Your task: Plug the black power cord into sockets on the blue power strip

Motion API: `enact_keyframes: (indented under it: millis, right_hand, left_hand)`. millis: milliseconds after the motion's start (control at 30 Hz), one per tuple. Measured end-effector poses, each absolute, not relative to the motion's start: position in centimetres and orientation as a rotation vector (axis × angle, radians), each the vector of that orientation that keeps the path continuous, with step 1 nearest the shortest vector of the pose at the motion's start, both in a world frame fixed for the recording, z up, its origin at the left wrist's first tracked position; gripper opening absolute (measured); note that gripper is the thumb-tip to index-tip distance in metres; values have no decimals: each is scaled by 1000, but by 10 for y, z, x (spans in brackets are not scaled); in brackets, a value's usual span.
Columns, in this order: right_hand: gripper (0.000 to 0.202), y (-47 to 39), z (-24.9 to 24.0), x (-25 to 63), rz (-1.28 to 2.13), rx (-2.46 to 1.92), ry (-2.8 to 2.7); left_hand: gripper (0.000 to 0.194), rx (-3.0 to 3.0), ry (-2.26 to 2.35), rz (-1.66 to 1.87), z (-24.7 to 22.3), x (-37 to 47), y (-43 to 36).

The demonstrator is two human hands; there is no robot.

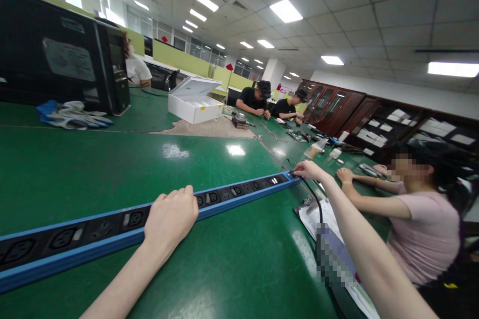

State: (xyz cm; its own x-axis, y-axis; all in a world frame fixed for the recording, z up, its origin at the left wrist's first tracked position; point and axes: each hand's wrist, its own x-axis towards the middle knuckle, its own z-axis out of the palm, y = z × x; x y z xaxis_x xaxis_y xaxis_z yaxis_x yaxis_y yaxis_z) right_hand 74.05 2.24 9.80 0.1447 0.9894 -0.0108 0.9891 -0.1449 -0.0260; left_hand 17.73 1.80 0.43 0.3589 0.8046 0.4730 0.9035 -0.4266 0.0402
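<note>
A long blue power strip (232, 194) with black sockets lies across the green table (112, 164), running from the lower left to the middle right. My left hand (170, 219) rests on top of the strip near its middle, fingers curled over it. My right hand (307, 169) reaches out to the strip's far end and pinches it where a black cable (316, 202) leaves it. The cable curves back toward me along my right forearm.
A person in a pink shirt (422, 224) sits close on my right, arms on the table. Two people in black sit farther down. A white open box (194, 102), a black computer case (63, 52), gloves (73, 114), papers (322, 219) and small tools lie about.
</note>
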Motion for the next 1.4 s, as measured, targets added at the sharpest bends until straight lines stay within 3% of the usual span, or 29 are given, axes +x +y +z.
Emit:
enact_keyframes:
  millis: [300, 900, 1400]
  right_hand:
    - [24, 29, 95, 734, -202, -2334, -2139]
    - [32, 8, 89, 737, 125, -2260, -1901]
    - [29, 11, 84, 724, -112, -2376, -1885]
  left_hand:
    - [33, -2395, -1533, -634, 3, 177, 18]
    - [38, -2436, -1593, -583, 12, 177, 14]
    - [36, -2426, -1560, -609, 8, 177, 15]
